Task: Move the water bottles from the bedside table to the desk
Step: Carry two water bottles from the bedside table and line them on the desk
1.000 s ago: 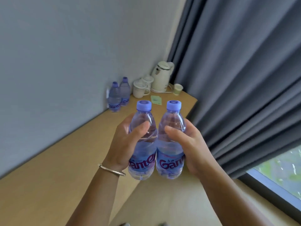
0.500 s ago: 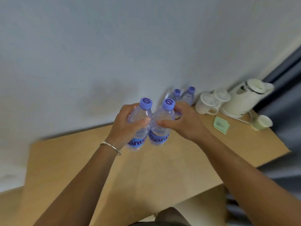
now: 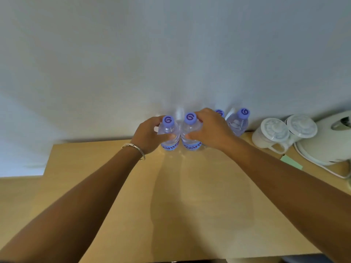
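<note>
— Wall [image 3: 133, 54] behind, desk [image 3: 114, 186] below?
— Yes; kettle [image 3: 326, 141] and two cups [image 3: 271, 133] far right.
— Hands?
— Left hand [image 3: 150, 135] grips left bottle [image 3: 169, 133], right hand [image 3: 210, 130] grips right bottle [image 3: 190, 133], both at the desk's back, touching; two more bottles [image 3: 237, 122] stand beside.

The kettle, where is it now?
In the head view the kettle stands at the desk's far right edge, just right of two lidded cups.

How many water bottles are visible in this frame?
4: one in the left hand, one in the right hand, one mostly hidden behind that hand with its cap showing, one free by the wall. More may be hidden.
</note>
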